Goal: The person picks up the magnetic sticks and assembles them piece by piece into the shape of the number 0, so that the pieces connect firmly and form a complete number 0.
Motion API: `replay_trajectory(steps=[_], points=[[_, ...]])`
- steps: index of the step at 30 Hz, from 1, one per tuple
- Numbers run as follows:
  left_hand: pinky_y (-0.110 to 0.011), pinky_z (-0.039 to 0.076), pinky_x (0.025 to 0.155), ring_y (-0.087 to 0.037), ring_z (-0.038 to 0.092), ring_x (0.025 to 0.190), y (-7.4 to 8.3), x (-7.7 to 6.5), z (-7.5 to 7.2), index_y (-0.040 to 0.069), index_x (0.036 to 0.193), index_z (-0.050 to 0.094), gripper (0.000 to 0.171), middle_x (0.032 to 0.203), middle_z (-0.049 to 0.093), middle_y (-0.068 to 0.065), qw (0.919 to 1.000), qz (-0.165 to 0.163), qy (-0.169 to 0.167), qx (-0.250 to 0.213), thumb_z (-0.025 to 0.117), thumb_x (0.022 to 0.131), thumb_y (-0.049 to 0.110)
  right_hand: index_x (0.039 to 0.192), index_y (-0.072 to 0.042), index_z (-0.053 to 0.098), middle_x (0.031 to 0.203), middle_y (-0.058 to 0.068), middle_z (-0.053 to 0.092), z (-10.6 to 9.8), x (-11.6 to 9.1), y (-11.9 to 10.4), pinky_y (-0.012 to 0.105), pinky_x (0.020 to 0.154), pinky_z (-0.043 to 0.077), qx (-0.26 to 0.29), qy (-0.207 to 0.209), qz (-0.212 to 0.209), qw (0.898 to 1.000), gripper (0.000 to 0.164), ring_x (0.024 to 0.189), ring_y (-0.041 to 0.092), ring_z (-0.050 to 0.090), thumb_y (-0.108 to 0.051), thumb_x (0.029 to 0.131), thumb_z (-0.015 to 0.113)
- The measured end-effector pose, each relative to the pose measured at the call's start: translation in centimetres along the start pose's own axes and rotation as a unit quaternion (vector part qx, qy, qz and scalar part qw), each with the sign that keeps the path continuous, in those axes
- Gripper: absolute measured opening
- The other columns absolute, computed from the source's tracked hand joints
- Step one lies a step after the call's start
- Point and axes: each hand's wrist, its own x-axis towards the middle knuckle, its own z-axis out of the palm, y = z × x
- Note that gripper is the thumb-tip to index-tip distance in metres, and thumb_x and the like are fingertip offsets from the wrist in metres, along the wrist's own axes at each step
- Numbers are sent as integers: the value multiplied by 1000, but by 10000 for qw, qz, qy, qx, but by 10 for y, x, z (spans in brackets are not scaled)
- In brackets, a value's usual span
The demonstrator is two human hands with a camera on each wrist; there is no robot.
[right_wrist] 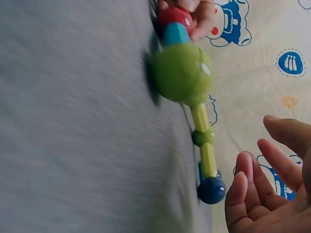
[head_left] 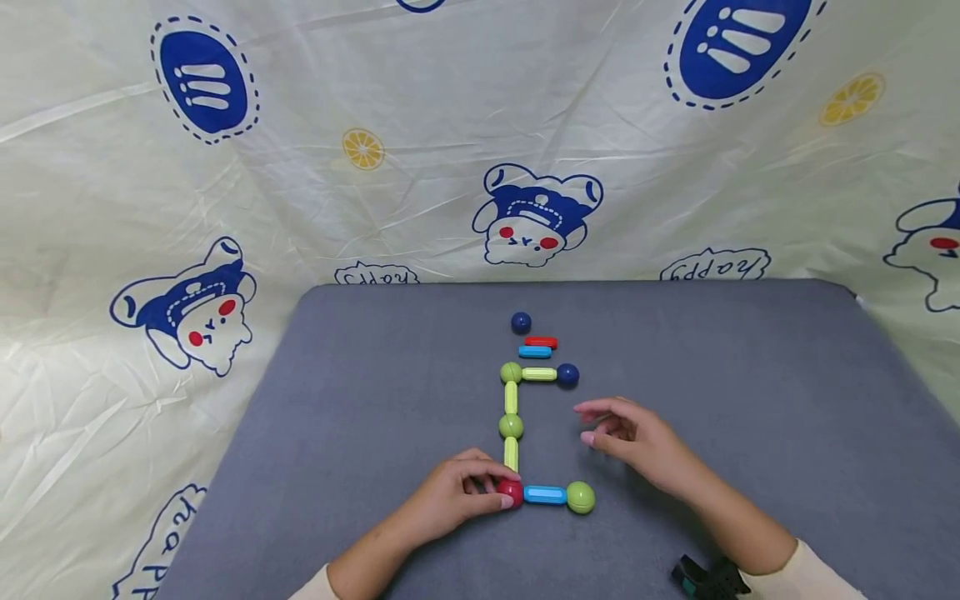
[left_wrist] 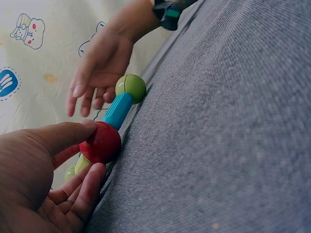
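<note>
Red ball (head_left: 513, 489) | at left hand (head_left: 456, 495) fingertips, pinched between thumb and fingers | right hand (head_left: 633, 439) loosely spread, apart from ball

Lettering, blue, printed: we recorded one word, "happy", repeated on the pale backdrop cloth (head_left: 420, 100).

Item one: right bubble (head_left: 715, 265), outlined at the far edge of the grey table (head_left: 375, 350); we read the word there.

Item two: middle bubble (head_left: 377, 274), same word, its lower part cut off by the table.

Item three: lower-left bubble (head_left: 159, 542), its letters running downward, cut short at the foot of the head view.

Signs, same cloth: we listed a left oval badge (head_left: 204, 81) and a right oval badge (head_left: 742, 46), both blue, with white bars and dots inside dashed borders.
</note>
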Motion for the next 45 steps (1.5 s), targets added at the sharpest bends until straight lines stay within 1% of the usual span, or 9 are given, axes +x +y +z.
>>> replay_trajectory(steps=[5,9,15,17,21,27,30,39,45], points=[[-19,49,70,-3,58,83,1,0,0,26,109,78,23,98,66,-1,10000,30,0,1,81,87,30,131,-12,65,112,10,65,-7,22,-8,23,77,53,-378,308,-87,9988,39,91,14,61,-26,95,73],[-19,49,69,-2,58,83,0,0,0,27,109,78,23,98,66,0,10000,28,2,51,81,87,31,133,-11,64,121,13,64,-11,43,-9,22,85,52,-560,599,-87,9966,41,99,18,60,-28,96,71],[-19,49,70,-3,58,84,1,0,0,26,109,78,23,99,67,0,10000,42,2,29,81,87,30,137,-10,61,132,15,61,-19,76,-7,36,93,49,-456,717,83,9964,43,110,28,59,-27,98,69],[-19,49,70,-3,58,84,1,0,0,27,110,78,23,99,67,1,10000,38,-2,32,81,87,31,138,-11,60,134,15,60,-21,86,-6,40,94,49,-410,679,198,9967,44,113,30,58,-27,98,69],[-19,49,71,-3,59,85,0,1,0,28,110,78,23,100,67,1,10000,45,-1,69,81,87,31,138,-13,60,136,14,60,-22,106,-4,41,93,49,-545,550,421,9961,45,117,30,57,-30,98,68],[-18,49,70,-2,59,84,-2,1,0,27,110,78,23,99,67,1,9999,98,13,102,81,87,30,137,-10,62,137,16,61,-21,132,6,43,90,49,-979,375,443,9935,43,117,32,58,-28,98,68],[-18,49,70,-2,59,84,-2,1,1,27,109,78,23,99,67,1,9999,85,5,103,81,86,30,135,-9,63,137,16,61,-20,142,8,46,93,49,-1112,266,453,9924,43,118,33,58,-27,97,69],[-19,49,70,-2,58,83,-1,1,0,26,110,78,23,99,66,0,10000,39,-28,6,81,87,29,135,-5,62,130,19,64,-16,159,15,50,100,48,-1389,-151,416,9893,42,117,34,58,-25,98,67],[-18,49,71,-2,58,84,-3,1,0,26,111,78,24,100,66,1,10000,66,-51,46,81,87,28,132,-5,65,128,21,62,-12,163,14,49,97,49,-1700,-331,457,9838,40,113,34,58,-26,98,67]])
